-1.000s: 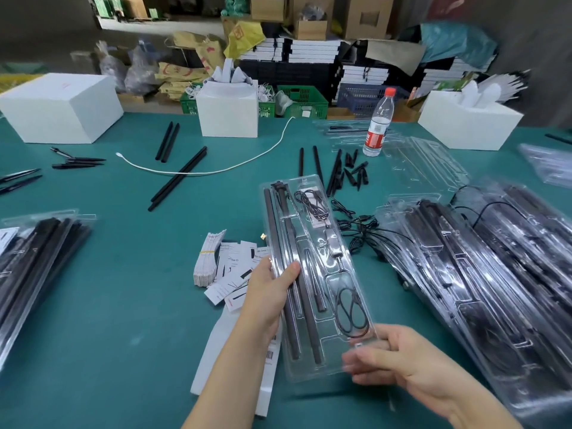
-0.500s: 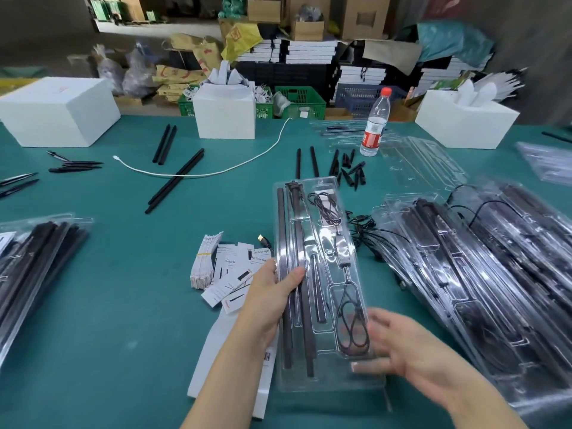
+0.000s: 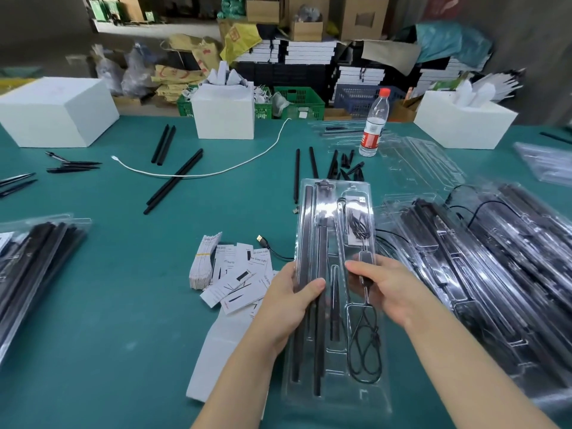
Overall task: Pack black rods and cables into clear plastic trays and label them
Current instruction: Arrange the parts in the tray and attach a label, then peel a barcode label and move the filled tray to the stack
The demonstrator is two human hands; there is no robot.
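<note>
Head view: we hold one filled clear tray (image 3: pixel 335 394) over the green table (image 3: pixel 123 305), lengthwise away from us. Our left hand (image 3: pixel 286 308) grips its left edge, thumb curled over the top onto the long black rods (image 3: pixel 305 243). Our right hand (image 3: pixel 390 292) takes the right side at mid-length, fingers curled on the top face beside the small inline box (image 3: pixel 365 258) of the cable (image 3: pixel 363 345).

We judge this tray packed: we count two long rods on the left, one short thin piece in the middle slot, and one cable coiled at the near end with its plug bundle at the far end. We cannot see a label on it, so labelling seems left.

Just left of the tray lie the paper labels (image 3: pixel 238 280), one banded stack and a loose scatter too overlapped to count. A pile of filled trays (image 3: pixel 495 274) sits to the right, another (image 3: pixel 34 267) at the left edge; neither can be counted. Loose rods (image 3: pixel 173 181) remain farther out, at least six long ones, plus some short black tips (image 3: pixel 346 165) and empty trays (image 3: pixel 418 162) near one bottle (image 3: pixel 373 125). Three white boxes (image 3: pixel 55 113) stand at the back.
</note>
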